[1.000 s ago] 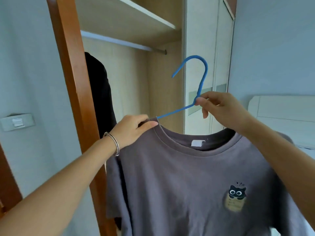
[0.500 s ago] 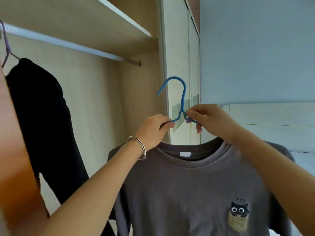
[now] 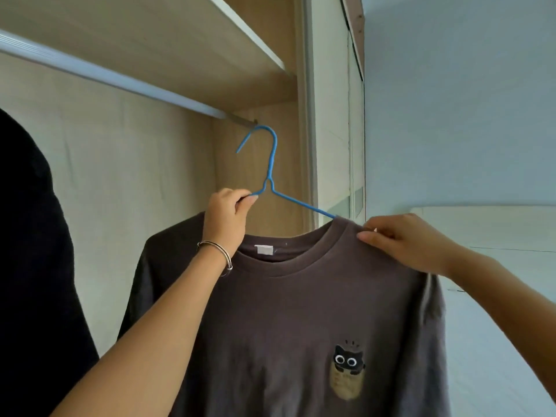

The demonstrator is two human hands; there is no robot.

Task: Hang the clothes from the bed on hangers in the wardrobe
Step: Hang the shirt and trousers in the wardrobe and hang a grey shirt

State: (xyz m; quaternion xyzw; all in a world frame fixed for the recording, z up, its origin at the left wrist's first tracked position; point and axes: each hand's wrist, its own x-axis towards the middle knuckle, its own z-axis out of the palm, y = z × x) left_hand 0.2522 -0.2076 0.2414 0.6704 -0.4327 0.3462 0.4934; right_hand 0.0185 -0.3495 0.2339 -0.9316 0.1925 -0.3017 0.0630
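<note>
Holding a grey T-shirt up on a blue wire hanger, a person stands at an open wardrobe. The left hand, a silver bangle at its wrist, pinches the hanger's left arm just below the neck twist. The right hand grips the shirt's right shoulder seam between thumb and fingers, where the hanger's other arm runs into the collar. The hook sits just below the far end of the pale clothes rail, apparently not yet over it, though the angle makes this hard to judge. A cartoon cat patch marks the shirt's chest. At the left edge, a black garment hangs inside the wardrobe under the wooden shelf. A pale blue wall lies to the right.
</note>
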